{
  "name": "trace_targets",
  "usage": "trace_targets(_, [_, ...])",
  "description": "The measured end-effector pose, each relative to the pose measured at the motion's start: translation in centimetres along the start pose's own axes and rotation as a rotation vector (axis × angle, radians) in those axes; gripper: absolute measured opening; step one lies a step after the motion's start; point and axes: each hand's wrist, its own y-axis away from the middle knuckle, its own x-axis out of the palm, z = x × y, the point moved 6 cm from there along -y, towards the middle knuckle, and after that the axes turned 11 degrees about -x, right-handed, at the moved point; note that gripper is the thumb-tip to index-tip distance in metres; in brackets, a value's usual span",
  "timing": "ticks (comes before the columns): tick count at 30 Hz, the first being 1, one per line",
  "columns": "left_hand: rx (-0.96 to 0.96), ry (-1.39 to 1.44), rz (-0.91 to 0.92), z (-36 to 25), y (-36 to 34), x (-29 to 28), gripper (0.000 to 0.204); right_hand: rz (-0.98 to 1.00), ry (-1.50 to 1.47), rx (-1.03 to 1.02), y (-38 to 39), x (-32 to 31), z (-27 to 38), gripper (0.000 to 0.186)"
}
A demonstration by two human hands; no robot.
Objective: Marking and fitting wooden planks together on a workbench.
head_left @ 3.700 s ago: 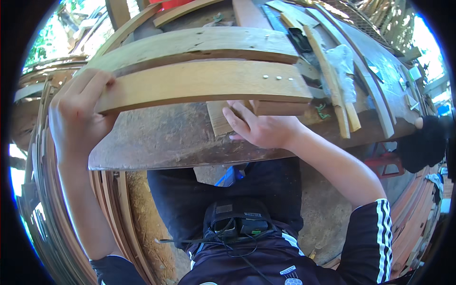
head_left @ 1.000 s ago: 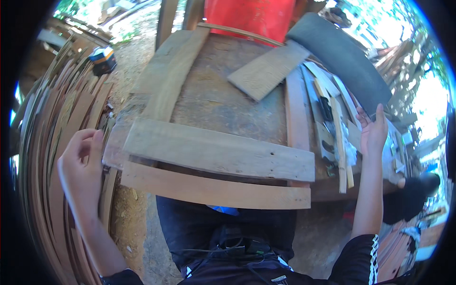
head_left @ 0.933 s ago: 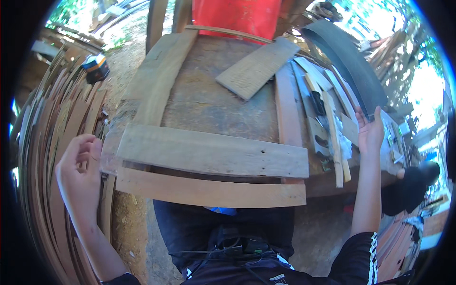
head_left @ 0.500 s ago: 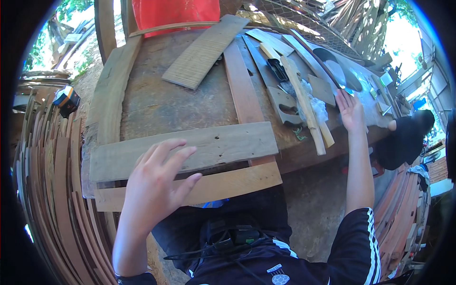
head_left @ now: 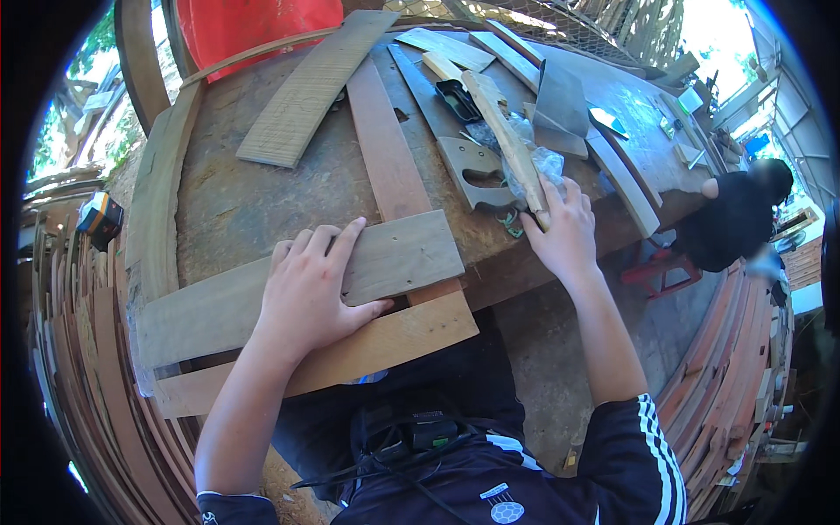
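My left hand [head_left: 311, 284] lies palm down with spread fingers on a weathered grey plank [head_left: 394, 258]. Its thumb reaches over the gap to a paler board [head_left: 385, 346] along the bench's near edge. Beneath the plank runs a reddish board [head_left: 385, 157], pointing away from me. My right hand [head_left: 564, 227] is closed around the near end of a rough wooden stick [head_left: 503, 131], its thumb on the left side. A handsaw [head_left: 472, 162] lies just left of that stick, and crumpled clear plastic [head_left: 547, 162] is beside the fingers.
A loose plank [head_left: 315, 92] lies slanted across the far bench. A wide board [head_left: 162, 192] lines its left side. Right of the stick are a bent grey sheet [head_left: 560, 109] and a pale strip [head_left: 626, 188] overhanging the edge. Stacked boards [head_left: 96, 350] flank the left; a person [head_left: 731, 214] is at right.
My left hand has come down onto the grey plank. My right hand has moved left and nearer, from the strips at the right to the stick's end. The view has shifted to the right.
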Motion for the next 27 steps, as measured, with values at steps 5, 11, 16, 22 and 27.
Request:
trace_targets(5, [0.017, -0.014, -0.046, -0.3, 0.0, -0.3, 0.096, 0.025, -0.179, 0.019, -0.9, 0.9, -2.3, 0.063])
trace_targets(11, [-0.004, -0.053, -0.065, -0.3, 0.2, 0.0, 0.095, -0.024, -0.312, -0.018, -2.1, -1.6, -3.7, 0.047])
trace_targets(16, [0.000, -0.004, -0.080, 0.1, 0.2, 0.2, 0.094, -0.203, -0.897, 0.191, 1.7, -5.5, -2.6, 0.043])
trace_targets(22, [0.010, 0.096, -0.119, 1.3, 0.2, -0.1, 0.076, -0.102, -1.490, 0.249, 7.9, -7.2, 2.1, 0.054])
trace_targets(27, [-0.057, 0.171, -0.163, 2.6, 0.0, 0.4, 0.039, 0.408, -1.124, 0.186, 11.3, -6.3, 6.3, 0.032])
